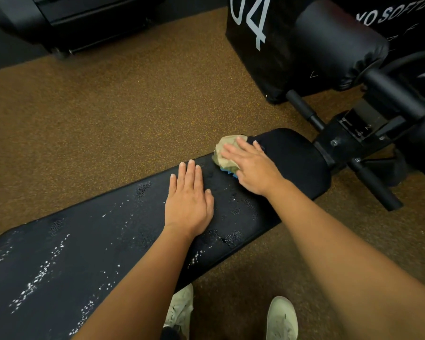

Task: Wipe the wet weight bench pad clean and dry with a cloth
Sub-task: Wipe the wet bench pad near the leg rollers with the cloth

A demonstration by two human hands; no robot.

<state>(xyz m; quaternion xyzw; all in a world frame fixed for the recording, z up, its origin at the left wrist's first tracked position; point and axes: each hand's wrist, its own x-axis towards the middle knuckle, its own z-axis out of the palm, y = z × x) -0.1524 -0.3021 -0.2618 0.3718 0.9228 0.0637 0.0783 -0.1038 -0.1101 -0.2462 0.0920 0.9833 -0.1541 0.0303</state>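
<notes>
Two bare hands work in the single head view, both toward the far end of the long black textured weight bench pad [84,253], which runs slantwise from lower left to upper right. The right hand [252,168] lies flat on a crumpled tan cloth with a blue edge [225,153]. Its grip is slack, with fingers straight and spread, pressing the cloth onto the pad rather than closing round it, which suits a sliding wipe. The left hand [188,202] rests palm-down on the pad just beside it, fingers straight and together, holding nothing; I judge it braces the body. The cloth sits at the pad's far edge. White water droplets [35,283] speckle most of the pad toward the near end, so the wiping looks barely begun. Under the pad lies a speckled brown rubber gym floor [108,114]. Beyond stand a black soft box with white numerals [253,52], a black padded roller [336,42] above a black metal frame [341,141], and dark equipment [88,18] at the upper left. Two pale shoes [281,317] show below.
</notes>
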